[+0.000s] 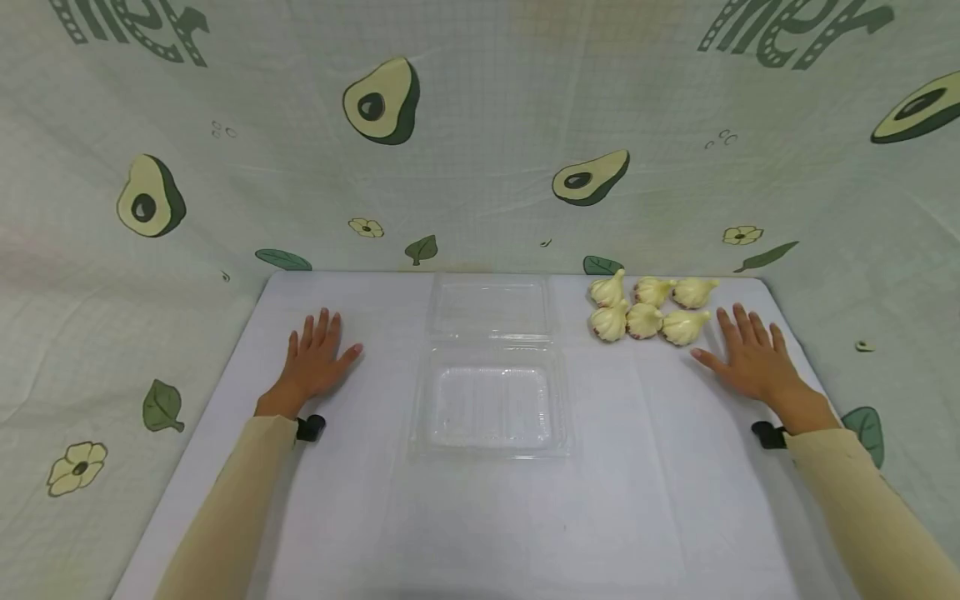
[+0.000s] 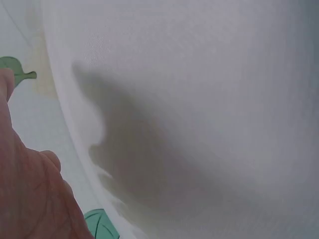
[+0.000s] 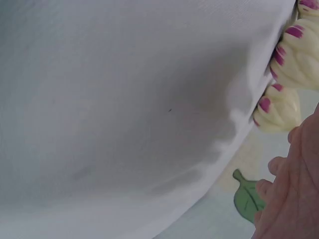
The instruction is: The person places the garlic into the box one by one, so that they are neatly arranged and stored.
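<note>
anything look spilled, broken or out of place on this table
Nothing stands out as spilled or broken. The six garlic bulbs sit grouped in two rows near the far edge of the table, and the clear plastic container lies open, set fairly straight.

In L wrist view my L hand is cut off by the L edge; in R wrist view my R hand & a garlic bulb run off the R edge, & a dark speck is too sm. to ID. In head view my L sleeve & R sleeve leave the pic, & printed lettering is cut at top.
</note>
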### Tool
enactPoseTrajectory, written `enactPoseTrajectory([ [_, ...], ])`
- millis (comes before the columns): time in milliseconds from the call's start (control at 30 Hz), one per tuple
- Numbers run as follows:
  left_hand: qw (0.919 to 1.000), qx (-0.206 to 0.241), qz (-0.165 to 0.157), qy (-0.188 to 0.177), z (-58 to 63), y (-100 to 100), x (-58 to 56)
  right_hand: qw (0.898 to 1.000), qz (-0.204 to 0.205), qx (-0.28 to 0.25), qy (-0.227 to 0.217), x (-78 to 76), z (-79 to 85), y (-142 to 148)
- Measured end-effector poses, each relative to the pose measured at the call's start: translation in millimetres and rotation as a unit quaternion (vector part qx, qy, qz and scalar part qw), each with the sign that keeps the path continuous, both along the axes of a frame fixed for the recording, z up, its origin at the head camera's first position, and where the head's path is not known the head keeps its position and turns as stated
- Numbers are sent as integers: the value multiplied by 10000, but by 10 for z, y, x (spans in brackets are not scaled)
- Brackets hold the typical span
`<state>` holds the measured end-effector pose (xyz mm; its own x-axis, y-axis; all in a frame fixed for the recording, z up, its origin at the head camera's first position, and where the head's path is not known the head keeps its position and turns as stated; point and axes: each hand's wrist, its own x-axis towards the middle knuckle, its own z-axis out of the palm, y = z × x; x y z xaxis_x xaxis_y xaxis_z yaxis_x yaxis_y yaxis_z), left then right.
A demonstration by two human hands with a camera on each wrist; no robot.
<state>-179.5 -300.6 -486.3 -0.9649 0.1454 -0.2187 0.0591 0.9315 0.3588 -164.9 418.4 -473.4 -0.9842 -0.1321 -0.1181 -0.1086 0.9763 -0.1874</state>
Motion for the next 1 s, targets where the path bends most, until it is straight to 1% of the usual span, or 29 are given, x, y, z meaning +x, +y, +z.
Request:
enactPoseTrajectory([
  [67, 10000, -27, -24, -16, -20, 6, -7, 10000, 29, -7, 38, -2, 9, -29],
  [167, 10000, -11, -60, 16, -18, 43, -1, 9999, 53, 20, 89, -8, 11, -68],
  [400, 9998, 27, -130, 114, 41, 190, 43, 9999, 91, 8, 117, -39, 26, -172],
  [567, 9994, 108, -221, 249, 48, 283, 71, 9998, 91, -15, 156, -55, 32, -229],
  [800, 9986, 258, -378, 254, 46, 451, 110, 9988, 124, -223, 413, -74, 1, -282],
  [1000, 9976, 419, -508, 223, 36, 602, 171, 9974, 145, -390, 592, -84, -12, -328],
])
